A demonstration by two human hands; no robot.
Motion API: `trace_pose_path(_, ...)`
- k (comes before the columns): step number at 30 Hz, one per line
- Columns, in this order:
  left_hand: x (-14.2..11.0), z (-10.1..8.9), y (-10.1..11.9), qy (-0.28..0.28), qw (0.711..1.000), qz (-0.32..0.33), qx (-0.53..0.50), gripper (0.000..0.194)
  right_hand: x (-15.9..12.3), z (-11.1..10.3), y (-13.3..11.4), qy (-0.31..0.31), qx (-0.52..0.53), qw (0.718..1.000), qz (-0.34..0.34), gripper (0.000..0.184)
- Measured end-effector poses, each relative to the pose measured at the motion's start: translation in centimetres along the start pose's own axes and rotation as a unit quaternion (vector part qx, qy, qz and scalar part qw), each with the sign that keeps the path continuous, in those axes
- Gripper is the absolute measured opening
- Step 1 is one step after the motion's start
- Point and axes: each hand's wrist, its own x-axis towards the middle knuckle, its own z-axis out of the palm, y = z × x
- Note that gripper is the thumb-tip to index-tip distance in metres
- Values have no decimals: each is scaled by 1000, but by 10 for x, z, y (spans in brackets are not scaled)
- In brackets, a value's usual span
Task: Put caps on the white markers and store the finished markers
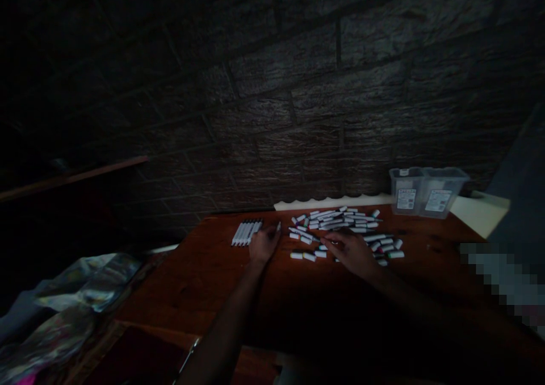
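Nearest the table's (204, 283) front edge, though well back from it, lie loose caps (303, 256); being round, they could roll if my sleeve or wrist brushed them. My right hand (349, 250) has thumb and forefinger drawn close at the dark end of a marker (304, 235); I cannot tell whether I'm truly pinching it, and a grip so near one end might let it swivel. My left hand (263, 244) is curled, a small white piece (278, 226) at its fingertips, the hold too dim to judge. Just beside it, towards the far left corner, a knuckle could skew my neat marker row (244, 233). Along the back edge, pulling from the jumbled heap (336, 220) could start a slide. Clear containers (430, 195) stand by the far right corner, safely apart.
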Motion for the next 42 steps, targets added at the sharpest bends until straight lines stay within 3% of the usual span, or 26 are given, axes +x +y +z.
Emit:
trace_pose_path(3, 2, 1, -2, 4, 998, 32, -47, 27, -1, 1, 2, -10, 17, 1000, 5, 20)
trace_pose_path(6, 5, 0, -3, -2, 995, 76, -69, 37, -1, 1, 3, -6, 10, 1000, -3, 22)
trace_pose_path(10, 6, 0, -6, -35, 983, 164, -73, 38, -1, 0, 2, -16, 9, 1000, 1, 24)
trace_pose_path(13, 5, 1, -7, -68, 980, 180, -58, 37, -1, -1, 0, -25, 5, 1000, 10, 24)
trace_pose_path(20, 2, 0, -9, -78, 989, 122, 13, 34, 0, -2, -1, -41, 2, 999, 7, 27)
trace_pose_path(30, 1, -14, -7, -102, 984, 140, -38, 24, -1, -2, -1, -44, 10, 999, 0, 28)
trace_pose_path(37, 1, -21, -10, -34, 998, -25, 56, 27, 0, -2, 2, -46, -4, 999, -16, 30)
trace_pose_path(42, 2, -19, -7, -24, 999, 39, 9, 22, 0, -1, 4, -57, 11, 998, -18, 30)
